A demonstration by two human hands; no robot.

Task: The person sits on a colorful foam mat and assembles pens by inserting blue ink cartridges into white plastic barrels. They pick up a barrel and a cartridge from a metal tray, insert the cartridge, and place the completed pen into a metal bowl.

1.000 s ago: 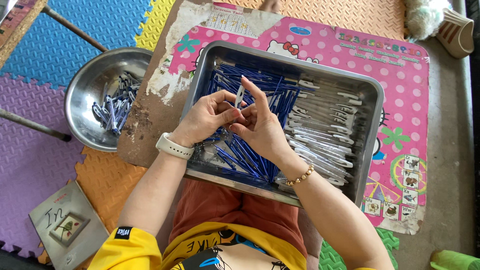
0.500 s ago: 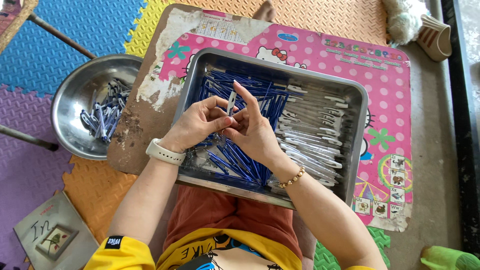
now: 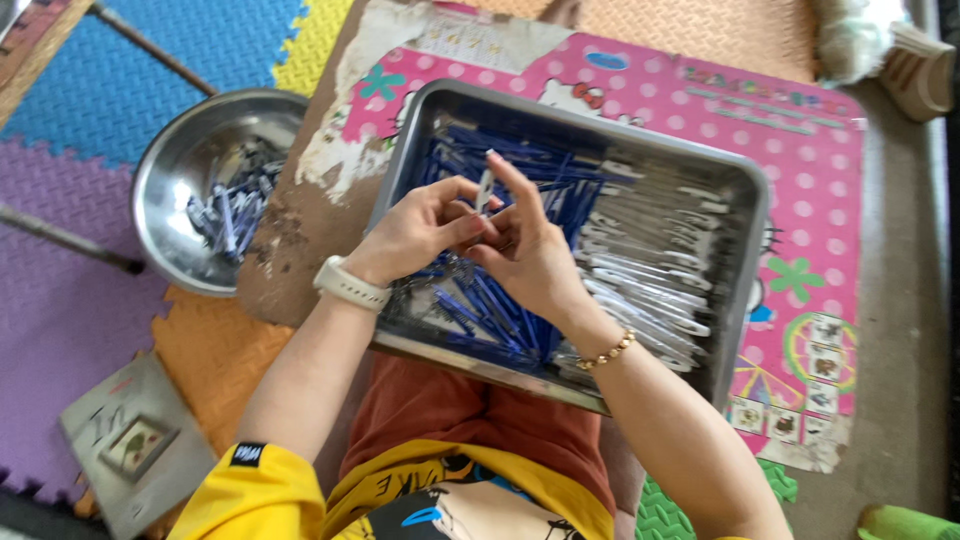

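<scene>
Both hands meet over a rectangular metal tray (image 3: pixel 745 190) that rests on my lap and a pink dotted board (image 3: pixel 800 120). My left hand (image 3: pixel 415 232), a white watch on its wrist, and my right hand (image 3: pixel 525 250), wearing a bead bracelet, pinch together a small white and blue pen part (image 3: pixel 485 188) held upright. Under the hands lies a heap of blue pen parts (image 3: pixel 500 160). The tray's right half holds several white pen parts (image 3: pixel 650 250) in rows.
A round metal bowl (image 3: pixel 185 160) with several blue and white pieces (image 3: pixel 228 205) sits to the left on coloured foam mats (image 3: pixel 60 300). A grey booklet (image 3: pixel 130 445) lies at lower left. A white fluffy item (image 3: pixel 850 35) and a beige thing (image 3: pixel 920 70) lie at top right.
The view has shifted slightly to the right. The hands stay together over the tray, still working the same small piece between the fingers.
</scene>
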